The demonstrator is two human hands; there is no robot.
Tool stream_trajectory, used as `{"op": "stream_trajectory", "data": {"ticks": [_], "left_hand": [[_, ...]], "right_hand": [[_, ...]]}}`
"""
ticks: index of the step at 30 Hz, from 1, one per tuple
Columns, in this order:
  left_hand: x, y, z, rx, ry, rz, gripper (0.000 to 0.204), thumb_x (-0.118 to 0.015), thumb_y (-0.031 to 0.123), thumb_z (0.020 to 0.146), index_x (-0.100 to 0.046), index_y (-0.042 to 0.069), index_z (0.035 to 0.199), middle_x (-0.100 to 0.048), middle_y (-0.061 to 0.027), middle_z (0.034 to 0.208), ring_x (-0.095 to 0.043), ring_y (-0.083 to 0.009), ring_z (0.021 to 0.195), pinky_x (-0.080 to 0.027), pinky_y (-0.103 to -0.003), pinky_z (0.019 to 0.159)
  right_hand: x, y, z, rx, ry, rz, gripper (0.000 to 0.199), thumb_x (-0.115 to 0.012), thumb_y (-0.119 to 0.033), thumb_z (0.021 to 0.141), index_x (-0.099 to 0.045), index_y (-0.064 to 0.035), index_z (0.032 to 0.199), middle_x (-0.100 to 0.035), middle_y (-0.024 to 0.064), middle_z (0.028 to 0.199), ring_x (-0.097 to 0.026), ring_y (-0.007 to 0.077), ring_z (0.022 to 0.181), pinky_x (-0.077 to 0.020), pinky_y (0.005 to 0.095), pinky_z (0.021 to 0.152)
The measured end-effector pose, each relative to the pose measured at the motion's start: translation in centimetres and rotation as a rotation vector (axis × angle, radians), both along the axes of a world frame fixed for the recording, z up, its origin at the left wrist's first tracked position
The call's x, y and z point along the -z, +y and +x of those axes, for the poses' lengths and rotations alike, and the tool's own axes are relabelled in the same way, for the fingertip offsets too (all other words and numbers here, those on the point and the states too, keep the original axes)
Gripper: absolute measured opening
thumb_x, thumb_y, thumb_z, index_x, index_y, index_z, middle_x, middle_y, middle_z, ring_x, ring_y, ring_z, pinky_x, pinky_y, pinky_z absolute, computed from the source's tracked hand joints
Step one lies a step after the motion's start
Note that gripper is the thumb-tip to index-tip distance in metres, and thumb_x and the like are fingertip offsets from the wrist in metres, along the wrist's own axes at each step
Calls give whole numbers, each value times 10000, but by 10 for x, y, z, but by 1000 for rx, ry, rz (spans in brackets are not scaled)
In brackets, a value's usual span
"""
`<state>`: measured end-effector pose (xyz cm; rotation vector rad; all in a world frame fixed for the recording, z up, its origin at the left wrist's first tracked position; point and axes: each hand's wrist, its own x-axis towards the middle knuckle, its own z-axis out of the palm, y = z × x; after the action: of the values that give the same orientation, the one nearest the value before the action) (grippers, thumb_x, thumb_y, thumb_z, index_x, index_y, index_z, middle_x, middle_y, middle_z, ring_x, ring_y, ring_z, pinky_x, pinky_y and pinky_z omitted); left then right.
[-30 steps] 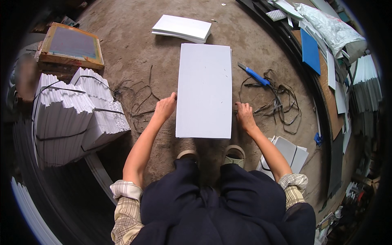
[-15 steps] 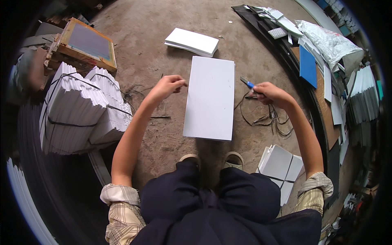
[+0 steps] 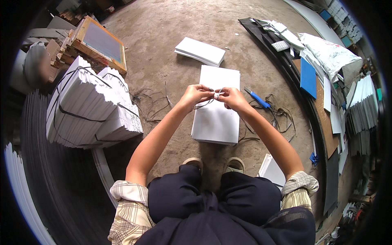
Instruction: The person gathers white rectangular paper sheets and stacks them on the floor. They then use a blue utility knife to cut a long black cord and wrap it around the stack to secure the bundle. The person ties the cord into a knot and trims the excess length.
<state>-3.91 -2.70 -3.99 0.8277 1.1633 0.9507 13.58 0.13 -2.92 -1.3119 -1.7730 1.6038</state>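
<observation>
My left hand [image 3: 197,96] and my right hand [image 3: 232,99] come together over a stack of white sheets [image 3: 216,126] on the ground. Between their pinched fingertips is a thin dark strap [image 3: 201,106], part of which loops below the left fingers. How its ends cross is too small to make out. Right of the stack, a blue-handled cutter knife [image 3: 259,99] lies on the floor beside my right wrist. Loose dark straps [image 3: 286,118] lie around it, and more of these straps spread on the stack's left side.
A smaller white stack [image 3: 200,50] lies just beyond. On the left stand strapped bundles of white sheets [image 3: 83,110] and a wooden-framed screen [image 3: 102,43]. Scrap strips, a blue panel [image 3: 308,78] and a white sack [image 3: 330,53] line the right side. Another white bundle [image 3: 272,170] sits near my right knee.
The cutter knife has left my right hand and now lies on the floor. Both hands have moved inward over the stack and now pinch a strap. The view has shifted slightly.
</observation>
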Motion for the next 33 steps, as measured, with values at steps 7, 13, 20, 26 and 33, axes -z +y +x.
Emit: {"op": "stream_trajectory", "data": {"ticks": [7,13,20,26,33], "left_hand": [[-11,-3,5,-5,75,-45,292,-690,118,745,-577,-48,957,-614,-126,923,-608,-144,853,-503,-221,785],[-12,4,17,69,351,162,294,-733,152,704,-625,-70,863,-647,-115,752,-620,-118,666,-516,-211,619],[-9,4,13,97,225,84,296,-674,163,768,-597,-52,956,-632,-116,864,-617,-144,783,-506,-237,711],[0,-12,10,24,-212,-163,225,-540,213,875,-498,17,976,-543,-32,811,-557,-109,724,-496,-239,693],[-2,-6,1,68,28,-73,176,-517,214,882,-512,40,902,-476,13,685,-387,-44,516,-357,-201,460]], "right_hand": [[11,-3,-2,5,13,47,223,-606,-71,768,-594,12,975,-606,54,738,-503,87,537,-402,226,468],[6,1,2,-114,-273,428,168,-589,-79,728,-633,10,863,-626,172,799,-616,272,737,-469,376,632],[-41,12,9,-352,-761,653,217,-554,-193,813,-642,0,861,-624,184,841,-610,297,829,-474,403,739],[-42,55,47,-118,219,-328,260,-425,-237,928,-522,-22,818,-619,115,862,-619,228,816,-489,339,785],[-36,29,34,336,465,-564,194,-421,-199,930,-434,-56,800,-493,22,672,-457,61,494,-494,240,578]]}}
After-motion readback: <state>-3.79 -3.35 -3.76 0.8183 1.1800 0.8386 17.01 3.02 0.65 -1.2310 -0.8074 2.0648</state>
